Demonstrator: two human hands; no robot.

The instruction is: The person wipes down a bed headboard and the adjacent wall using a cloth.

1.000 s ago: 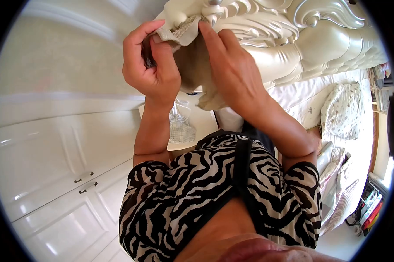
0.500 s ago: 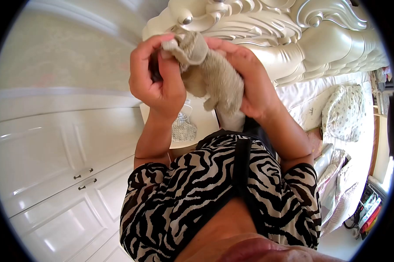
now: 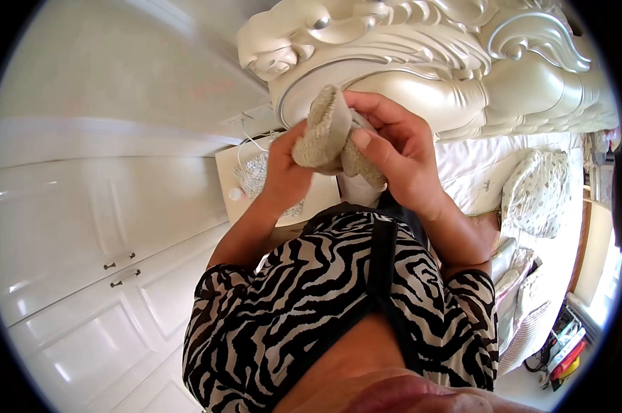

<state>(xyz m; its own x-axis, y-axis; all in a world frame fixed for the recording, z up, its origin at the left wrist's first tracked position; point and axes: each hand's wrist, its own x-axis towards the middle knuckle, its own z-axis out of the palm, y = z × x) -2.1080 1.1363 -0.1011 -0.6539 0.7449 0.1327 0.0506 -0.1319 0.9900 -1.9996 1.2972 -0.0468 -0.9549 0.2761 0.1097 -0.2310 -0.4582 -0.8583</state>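
A beige fuzzy fabric item (image 3: 325, 131), thick and with a looped pile, is bunched up between my two hands in front of my chest. One folded end sticks up, and a smoother patch shows in the middle; its exact kind I cannot make out. My left hand (image 3: 288, 162) grips it from the left, with most fingers hidden behind the fabric. On the other side, my right hand (image 3: 404, 155) pinches it between a bent thumb and curled fingers.
Beyond my hands rises a cream carved headboard (image 3: 407, 89). A small bedside table (image 3: 228, 172) holds a patterned woven item (image 3: 254, 173). White cabinets (image 3: 84, 234) line the left. On the bed to the right lie a spotted pillow (image 3: 537, 193) and folded cloths (image 3: 521, 275).
Both hands have come lower and the fabric is turned and bunched differently. My left hand has moved from the ribbed end to the item's left side. The view has shifted slightly.
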